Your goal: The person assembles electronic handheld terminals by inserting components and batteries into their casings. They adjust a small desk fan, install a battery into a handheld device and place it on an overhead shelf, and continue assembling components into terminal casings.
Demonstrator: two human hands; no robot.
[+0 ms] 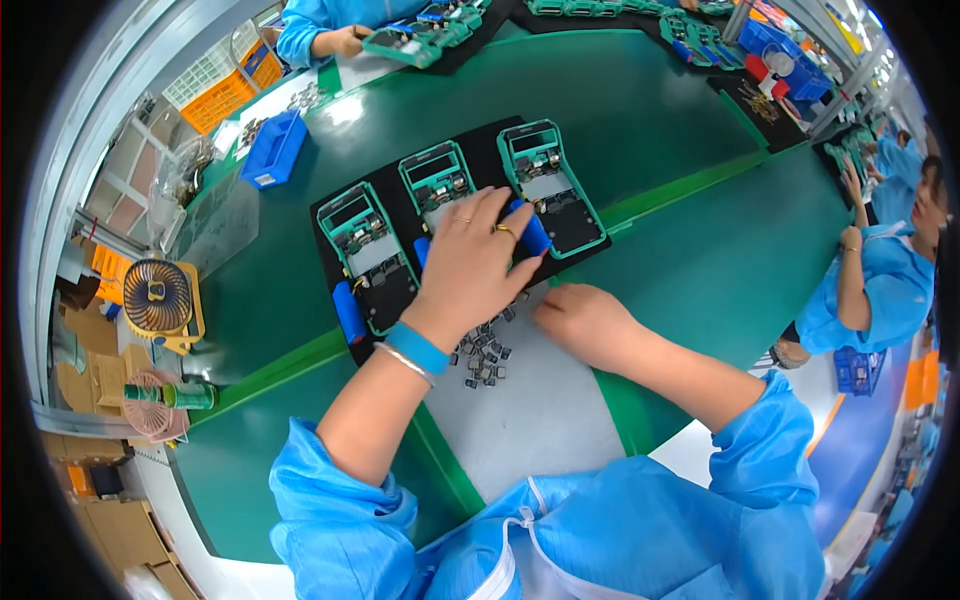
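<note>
My left hand (465, 265) lies over the middle green-framed electronic housing (432, 163), fingers stretched and a little apart, hiding its lower part. Its fingertips are by a blue cylinder (535, 236) with a red end. Beside it are a left housing (367, 250) and a right housing (558, 195), all on a black mat (487, 150). Another blue cylinder (347, 310) hangs beside the left housing. My right hand (592, 325) rests on the grey sheet (530, 410) with curled fingers; anything in them is hidden. Small black parts (485, 355) lie scattered between my wrists.
A blue bin (275, 150) stands at the far left of the green table (660, 120). A fan (158, 298) sits at the left edge. Across the table, a co-worker's hand (347, 42) holds similar housings. Another person (865, 285) sits at the right.
</note>
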